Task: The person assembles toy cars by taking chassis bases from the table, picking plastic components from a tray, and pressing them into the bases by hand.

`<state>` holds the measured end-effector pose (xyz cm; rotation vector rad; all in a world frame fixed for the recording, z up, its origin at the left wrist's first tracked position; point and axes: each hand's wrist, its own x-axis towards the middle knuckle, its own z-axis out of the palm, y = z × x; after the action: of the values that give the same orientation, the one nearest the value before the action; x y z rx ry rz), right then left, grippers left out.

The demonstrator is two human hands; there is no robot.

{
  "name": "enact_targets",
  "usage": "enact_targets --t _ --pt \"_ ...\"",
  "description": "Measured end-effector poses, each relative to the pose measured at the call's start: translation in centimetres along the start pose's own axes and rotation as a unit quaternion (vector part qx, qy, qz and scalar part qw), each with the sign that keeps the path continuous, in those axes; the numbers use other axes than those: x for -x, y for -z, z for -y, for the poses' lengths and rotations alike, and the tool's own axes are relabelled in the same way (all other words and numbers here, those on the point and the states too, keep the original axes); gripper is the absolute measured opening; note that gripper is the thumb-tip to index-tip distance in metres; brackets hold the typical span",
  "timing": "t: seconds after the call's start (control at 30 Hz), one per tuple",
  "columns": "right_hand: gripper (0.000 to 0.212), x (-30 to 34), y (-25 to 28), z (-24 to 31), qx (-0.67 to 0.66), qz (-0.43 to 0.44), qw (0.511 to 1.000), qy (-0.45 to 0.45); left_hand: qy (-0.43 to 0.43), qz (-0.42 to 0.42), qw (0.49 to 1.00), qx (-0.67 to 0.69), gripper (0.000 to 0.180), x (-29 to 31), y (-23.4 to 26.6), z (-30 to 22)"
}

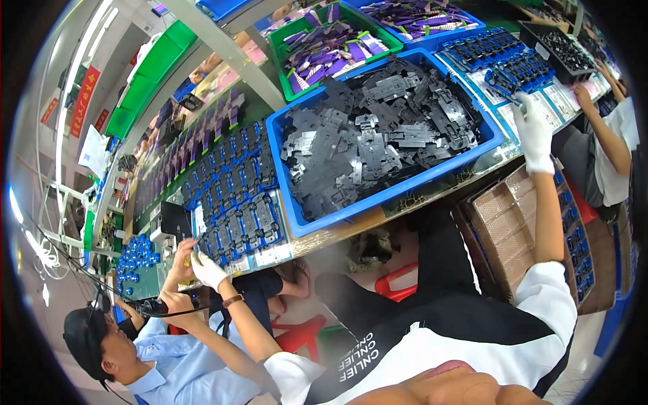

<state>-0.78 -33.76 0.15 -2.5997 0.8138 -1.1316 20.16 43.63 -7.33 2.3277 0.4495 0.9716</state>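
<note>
My left hand (208,271), in a white glove, is at the near end of rows of blue-and-black plastic parts (241,228) at the left of the bench. Its fingers are closed beside a co-worker's bare hand (178,265); what they hold, if anything, is too small to make out. Stretched out to the right, my gloved right hand (535,138) has its fingertips closed at the edge of a blue-and-black plastic part (500,88). More such parts (486,48) lie in rows beyond it. Between my hands stands a blue bin (351,214) heaped with flat black plastic pieces (368,145).
Behind the blue bin stand a green bin (287,74) of purple parts and another blue bin (410,37). A black tray (536,40) of small parts is at the far right. Brown divided trays (505,223) stand below the bench edge. Co-workers sit on both sides.
</note>
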Motion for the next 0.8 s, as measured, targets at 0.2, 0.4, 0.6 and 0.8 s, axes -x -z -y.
enact_targets --t 0.2,0.4,0.6,0.8 --pt "0.029 -6.7 -12.4 -15.8 0.139 0.160 0.977 -0.019 0.053 0.087 0.961 0.257 0.028 10.7 5.0 -14.8" --pt "0.028 -6.9 -7.4 -11.7 0.020 0.131 0.991 -0.003 0.048 0.157 0.919 0.358 0.027 18.9 6.6 -23.3" --pt "0.016 -0.6 4.7 7.1 -0.174 0.151 0.969 0.085 0.226 0.454 0.511 0.694 0.063 27.1 4.2 -32.1" --pt "0.014 7.9 6.4 18.8 -0.272 0.332 0.859 0.278 0.269 0.370 0.417 0.785 0.052 30.9 0.3 -34.9"
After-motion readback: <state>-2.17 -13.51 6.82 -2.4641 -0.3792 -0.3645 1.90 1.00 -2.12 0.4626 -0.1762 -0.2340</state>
